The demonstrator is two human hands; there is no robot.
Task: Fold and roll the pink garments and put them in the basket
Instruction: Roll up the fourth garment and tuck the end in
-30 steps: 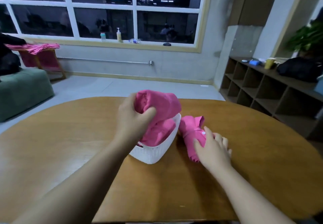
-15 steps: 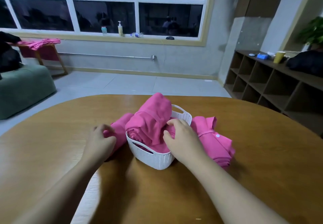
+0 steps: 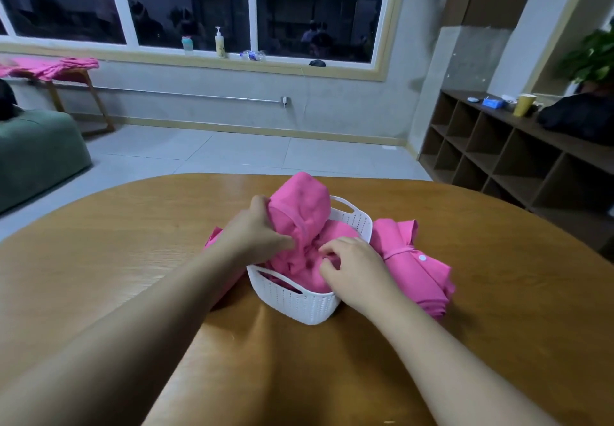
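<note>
A small white woven basket [image 3: 300, 302] stands mid-table, stuffed with pink cloth. A rolled pink garment [image 3: 300, 209] sticks up out of its far left side, and my left hand [image 3: 255, 231] grips that roll from the left. My right hand [image 3: 352, 269] lies on the pink cloth in the basket's near right part, fingers curled into the fabric. Another folded pink garment [image 3: 415, 269] lies on the table just right of the basket. A further pink piece [image 3: 212, 238] shows left of the basket, mostly hidden behind my left forearm.
The round wooden table [image 3: 133, 243] spreads out on all sides of the basket. Beyond it are a tiled floor, a green seat [image 3: 36, 150] at the left, a stand with pink cloth [image 3: 50, 67], and dark wooden cubby shelves [image 3: 508, 160] at the right.
My left hand rose from the table left of the basket and took hold of the upright roll. My right hand stayed on the cloth in the basket. The camera came closer.
</note>
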